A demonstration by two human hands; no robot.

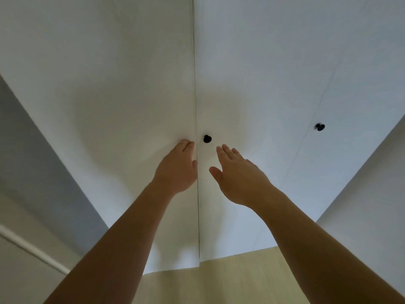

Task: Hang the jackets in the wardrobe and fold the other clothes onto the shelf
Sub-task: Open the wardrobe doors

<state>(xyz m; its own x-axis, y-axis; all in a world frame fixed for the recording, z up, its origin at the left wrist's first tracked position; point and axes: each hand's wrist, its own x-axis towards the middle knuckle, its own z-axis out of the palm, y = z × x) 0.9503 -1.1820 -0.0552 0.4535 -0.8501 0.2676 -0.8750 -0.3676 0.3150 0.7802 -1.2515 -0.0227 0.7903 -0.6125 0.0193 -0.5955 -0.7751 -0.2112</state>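
Observation:
White wardrobe doors fill the view. The left door [122, 119] and middle door [252, 102] meet at a thin vertical seam. A black round knob [206, 138] sits on the middle door just right of the seam. My left hand [178, 166] lies on the left door's edge, fingertips curled at the seam beside the knob. My right hand [238, 174] hovers with fingers apart just below and right of the knob, holding nothing. No jackets or other clothes are in view.
A second black knob [320, 127] sits on the far right door. Light wooden floor [230, 281] shows below the doors. A grey wall [39, 172] with a white pipe [32, 249] flanks the left; a white wall [372, 194] flanks the right.

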